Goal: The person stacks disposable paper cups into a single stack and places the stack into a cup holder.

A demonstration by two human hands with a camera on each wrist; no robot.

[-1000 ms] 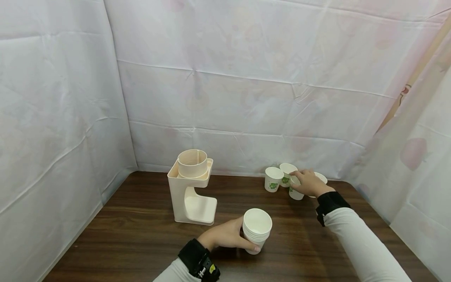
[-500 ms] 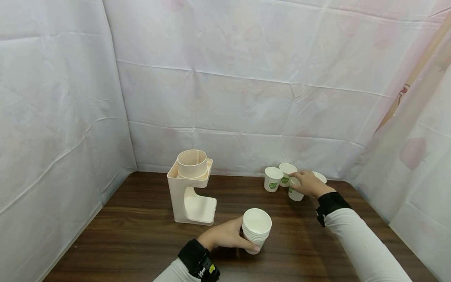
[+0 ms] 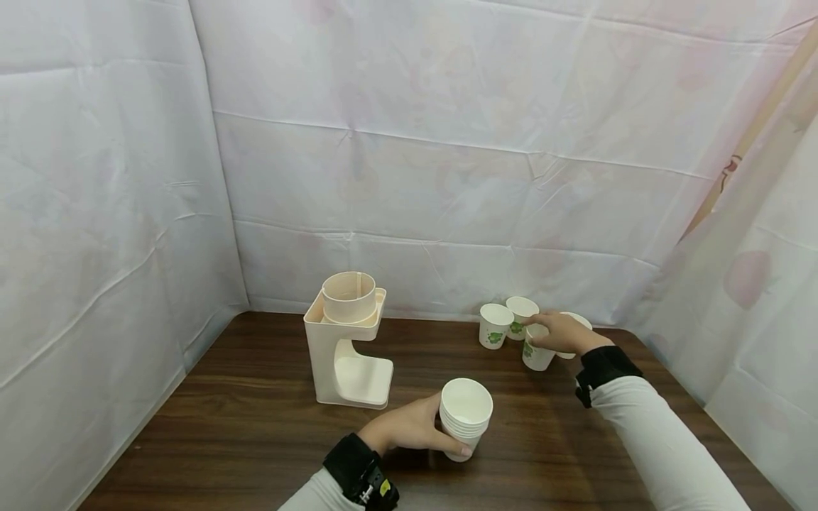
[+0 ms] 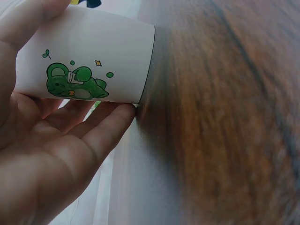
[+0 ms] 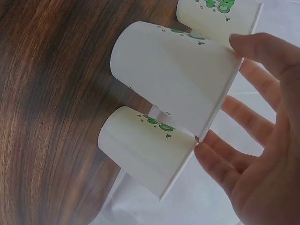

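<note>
Well apart from each other, both hands are closed on cups: the left hand [image 3: 412,426] curls round the side of a nested stack [image 3: 466,415] on the near part of the surface [image 3: 255,447], likely steadying it with its mouth left free, while the right hand [image 3: 561,332] pinches a printed cup [image 3: 537,357] by its rim, perhaps because neighbours crowd its sides, though whether its base clears the wood is hard to tell. Around it stand a close pair of cups [image 3: 495,328] and a partly hidden cup [image 3: 579,320]; a cream holder [image 3: 326,355] stands farther left, its round top open.
</note>
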